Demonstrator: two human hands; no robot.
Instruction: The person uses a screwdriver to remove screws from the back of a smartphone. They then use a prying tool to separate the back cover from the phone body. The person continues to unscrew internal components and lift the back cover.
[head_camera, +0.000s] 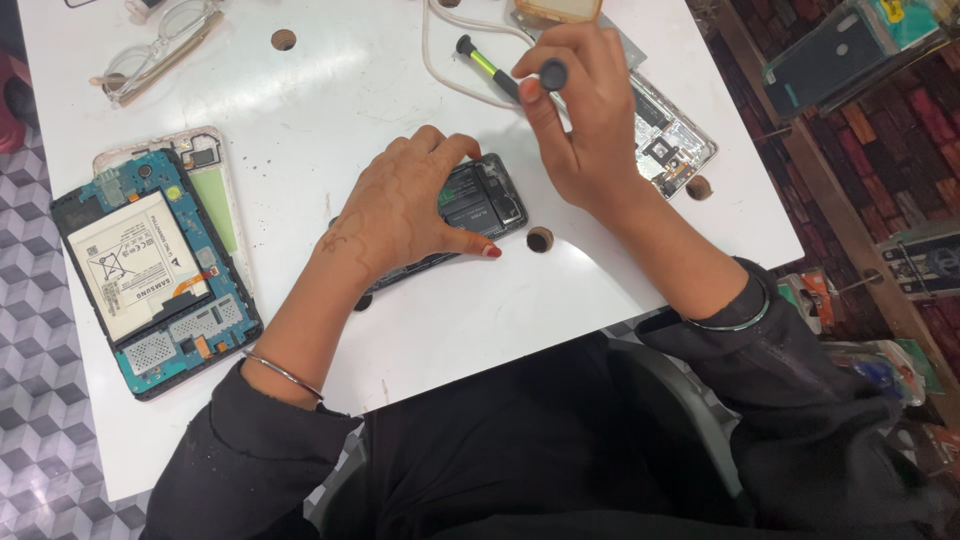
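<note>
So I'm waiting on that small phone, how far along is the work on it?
Done: the small phone lies with its back cover off, battery and inner parts exposed. In hand: the left hand presses it to the white table, while the right hand holds a screwdriver above it. Left: it remains open, uncovered. Whether screws are out is too small to tell.

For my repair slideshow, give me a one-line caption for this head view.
Left hand steadies an opened phone while right hand holds a screwdriver.
</note>
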